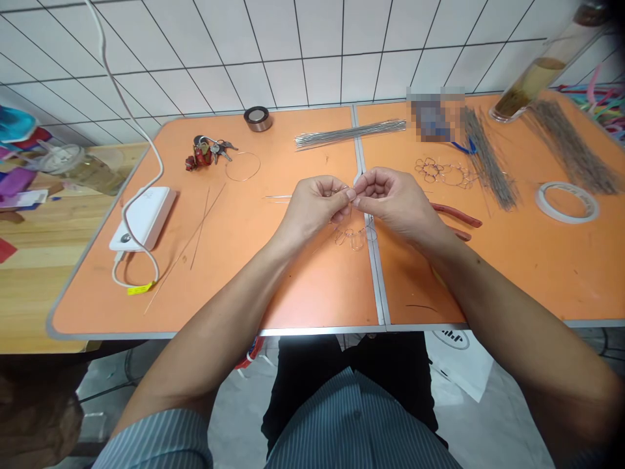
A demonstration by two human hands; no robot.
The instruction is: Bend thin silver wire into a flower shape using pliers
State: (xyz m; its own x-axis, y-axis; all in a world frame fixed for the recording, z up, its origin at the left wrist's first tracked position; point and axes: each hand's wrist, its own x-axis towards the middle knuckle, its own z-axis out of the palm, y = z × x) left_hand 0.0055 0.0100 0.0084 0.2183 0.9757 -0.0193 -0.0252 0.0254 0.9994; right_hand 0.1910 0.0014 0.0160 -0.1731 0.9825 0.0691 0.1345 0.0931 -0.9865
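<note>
My left hand (319, 200) and my right hand (390, 198) meet fingertip to fingertip over the orange table. Each is closed in a pinch on a thin wire bent into petal-like loops (355, 238), part of which hangs below the fingers. The exact spot they grip is hidden by the thumbs. Pliers with red handles (458, 213) lie partly under my right hand and forearm. Finished-looking wire loops shaped like a flower (430, 170) rest beyond them. A few straight wires (277, 197) stick out beside my left hand.
Wire bundles (349, 135) lie at the back and right, near a tape roll (567, 202) and a tilted glass jar (530, 85). Leftward are keys (219, 150), a wire ring (243, 167), black tape (258, 118) and a white power bank (143, 218) with its cable.
</note>
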